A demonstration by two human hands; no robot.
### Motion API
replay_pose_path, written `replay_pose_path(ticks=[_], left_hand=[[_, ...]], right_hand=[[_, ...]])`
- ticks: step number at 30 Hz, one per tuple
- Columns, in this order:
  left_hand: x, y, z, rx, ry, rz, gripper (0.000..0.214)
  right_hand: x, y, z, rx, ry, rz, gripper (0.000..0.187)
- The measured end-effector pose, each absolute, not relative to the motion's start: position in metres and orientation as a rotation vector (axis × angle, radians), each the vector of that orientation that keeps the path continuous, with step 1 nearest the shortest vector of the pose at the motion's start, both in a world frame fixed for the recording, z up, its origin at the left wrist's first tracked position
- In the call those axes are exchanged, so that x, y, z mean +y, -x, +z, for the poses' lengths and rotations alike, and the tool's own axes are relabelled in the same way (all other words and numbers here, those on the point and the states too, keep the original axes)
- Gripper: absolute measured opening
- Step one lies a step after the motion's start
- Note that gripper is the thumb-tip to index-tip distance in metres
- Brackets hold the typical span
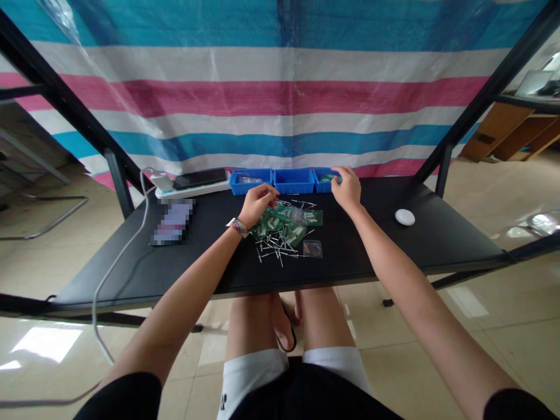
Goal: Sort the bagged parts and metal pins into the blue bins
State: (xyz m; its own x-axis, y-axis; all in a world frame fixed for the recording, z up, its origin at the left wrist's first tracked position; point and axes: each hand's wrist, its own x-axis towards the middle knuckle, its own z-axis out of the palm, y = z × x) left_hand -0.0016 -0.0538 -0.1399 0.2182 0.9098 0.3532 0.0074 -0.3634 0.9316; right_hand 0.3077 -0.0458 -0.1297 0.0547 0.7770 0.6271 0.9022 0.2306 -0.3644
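While the right hand (pixel 349 189) reaches over the right blue bin (pixel 322 187), the left hand (pixel 258 204) bends over the heap on the black surface (pixel 441 239), where green packets (pixel 286 217) lie tangled with silvery pins (pixel 280 244). The step in hand looks like sorting pieces into bins. The right grip curves beside green pieces (pixel 326 178) in that bin, though whether it pinches one I cannot tell; the left grip curls inward, its contents hidden. Next probably calls for releasing inside the bin's walls and separating one packet from the pins.
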Motion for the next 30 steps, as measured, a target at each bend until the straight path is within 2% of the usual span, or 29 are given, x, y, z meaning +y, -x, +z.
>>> replay_pose_path(ticks=[6, 9, 17, 24, 30], left_hand=[[-0.053, 0.005, -0.141, 0.829, -1.490, 1.228, 0.017], [-0.052, 0.006, -0.141, 0.822, -1.452, 1.252, 0.019], [-0.051, 0.006, -0.143, 0.793, -1.450, 1.221, 0.019], [-0.053, 0.007, -0.144, 0.779, -1.468, 1.165, 0.021], [-0.055, 0.009, -0.143, 0.783, -1.523, 1.139, 0.021]], right_hand=[[-0.056, -0.273, -0.125, -2.142, 1.284, 0.194, 0.020], [-0.060, -0.268, -0.122, -2.264, 1.296, 0.370, 0.012], [-0.069, -0.285, -0.112, -2.363, 1.591, 0.588, 0.011], [-0.065, -0.295, -0.109, -2.338, 1.502, 0.792, 0.008], [-0.064, -0.301, -0.100, -1.982, 1.215, 0.763, 0.004]])
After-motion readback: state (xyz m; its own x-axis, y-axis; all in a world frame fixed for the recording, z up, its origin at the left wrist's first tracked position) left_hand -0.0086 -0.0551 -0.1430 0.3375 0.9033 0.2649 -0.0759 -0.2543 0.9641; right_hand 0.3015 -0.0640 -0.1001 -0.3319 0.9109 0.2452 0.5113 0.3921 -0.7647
